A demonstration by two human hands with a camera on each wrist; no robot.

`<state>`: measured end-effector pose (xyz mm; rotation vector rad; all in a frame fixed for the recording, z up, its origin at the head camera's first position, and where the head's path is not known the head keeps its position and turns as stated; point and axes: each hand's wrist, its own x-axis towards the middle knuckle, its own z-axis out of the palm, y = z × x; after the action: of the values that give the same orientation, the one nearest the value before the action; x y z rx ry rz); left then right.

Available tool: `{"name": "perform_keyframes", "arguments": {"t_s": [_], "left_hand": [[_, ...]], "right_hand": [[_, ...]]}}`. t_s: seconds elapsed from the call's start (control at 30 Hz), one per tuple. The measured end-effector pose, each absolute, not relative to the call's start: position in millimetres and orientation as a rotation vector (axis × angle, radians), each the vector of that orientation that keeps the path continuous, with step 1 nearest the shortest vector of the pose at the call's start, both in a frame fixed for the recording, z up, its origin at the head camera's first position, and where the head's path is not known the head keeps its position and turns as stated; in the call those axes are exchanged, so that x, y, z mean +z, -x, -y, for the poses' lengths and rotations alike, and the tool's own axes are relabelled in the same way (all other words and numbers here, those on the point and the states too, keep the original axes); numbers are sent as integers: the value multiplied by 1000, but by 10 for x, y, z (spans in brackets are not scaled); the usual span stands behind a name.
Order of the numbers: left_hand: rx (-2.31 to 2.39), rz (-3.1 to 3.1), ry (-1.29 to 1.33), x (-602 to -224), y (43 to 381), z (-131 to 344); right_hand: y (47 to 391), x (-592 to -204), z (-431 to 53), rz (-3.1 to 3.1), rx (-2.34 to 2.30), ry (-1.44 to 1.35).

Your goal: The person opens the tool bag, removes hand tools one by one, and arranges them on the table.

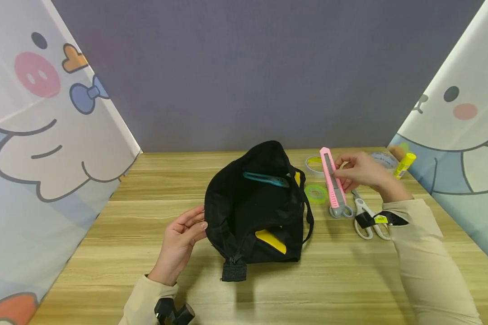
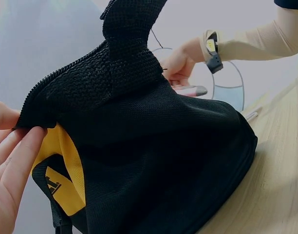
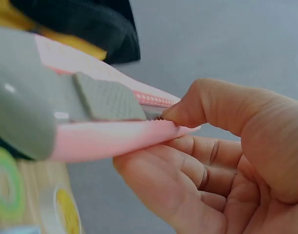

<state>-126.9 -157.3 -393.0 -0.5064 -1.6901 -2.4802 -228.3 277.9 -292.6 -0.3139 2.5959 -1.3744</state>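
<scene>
A black bag (image 1: 216,198) stands with its mouth wide, showing yellow patches and a zipper along the rim. My left hand (image 1: 180,239) holds its left rim between thumb and fingers; the left wrist view shows the fingertips on the zipped edge (image 2: 66,68). Inside the bag lies a teal utility knife (image 1: 266,179). To the right of the bag, my right hand (image 1: 363,170) pinches a large pink utility knife (image 1: 327,169) above the table. In the right wrist view the knife's grey slider (image 3: 110,97) faces up near the thumb.
White-handled scissors (image 1: 363,208) lie below the right wrist. Blue-grey finger loops (image 1: 349,211) peek out behind the pink knife. Green tape (image 1: 316,194), a clear tape roll (image 1: 312,167), another roll (image 1: 384,159) and a yellow glue stick (image 1: 405,165) are around the right hand. A grey panel (image 1: 244,76) rises behind.
</scene>
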Motion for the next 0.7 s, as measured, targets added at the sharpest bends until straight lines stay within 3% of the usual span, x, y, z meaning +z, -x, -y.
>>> {"name": "perform_keyframes", "arguments": {"t_s": [0.7], "left_hand": [[-2508, 1712, 472, -3930, 1272, 1553]], "right_hand": [[2419, -3425, -3862, -2646, -1005, 17]]}}
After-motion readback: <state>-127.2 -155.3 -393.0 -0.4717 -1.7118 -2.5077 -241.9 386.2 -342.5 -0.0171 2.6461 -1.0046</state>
